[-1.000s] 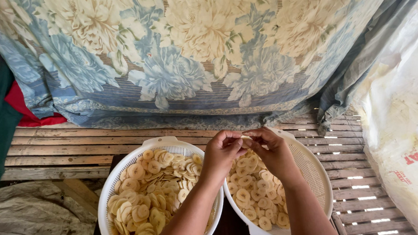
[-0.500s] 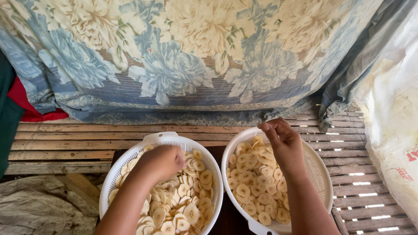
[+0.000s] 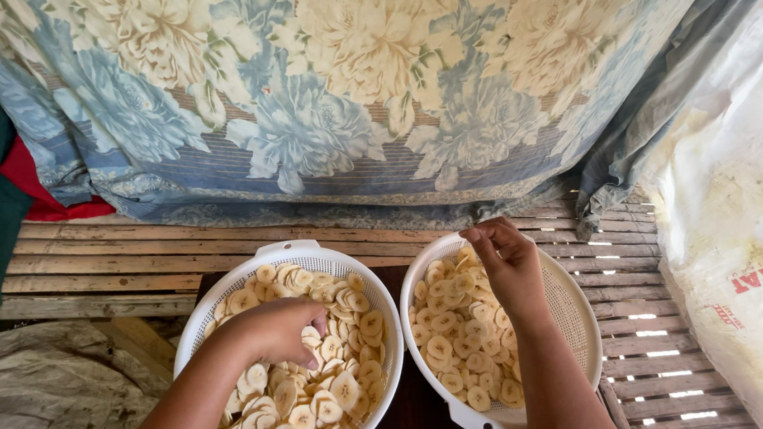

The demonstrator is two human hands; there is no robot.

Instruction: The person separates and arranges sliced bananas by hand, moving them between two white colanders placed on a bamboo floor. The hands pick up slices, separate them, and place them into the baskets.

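Pale, round banana slices (image 3: 309,393) fill two white perforated baskets side by side on a slatted wooden floor (image 3: 113,267): the left basket (image 3: 224,295) is heaped, the right basket (image 3: 580,317) shallower. Both baskets are cut off at the bottom edge. The left hand (image 3: 273,332) rests palm-down on the left heap, fingers curled into slices, its grip hidden. The right hand (image 3: 505,264) hovers over the right basket, fingertips pinched together; whether they hold a slice is unclear

Plastic, wood and cloth around two baskets of pale slices

Both white baskets (image 3: 364,284) (image 3: 580,317) look like smooth perforated plastic; the slices (image 3: 324,401) inside are matt and pale. Beneath the baskets lie rough wooden slats (image 3: 104,263); behind them hangs soft floral cloth (image 3: 344,90); right of them a woven plastic sack (image 3: 746,240).
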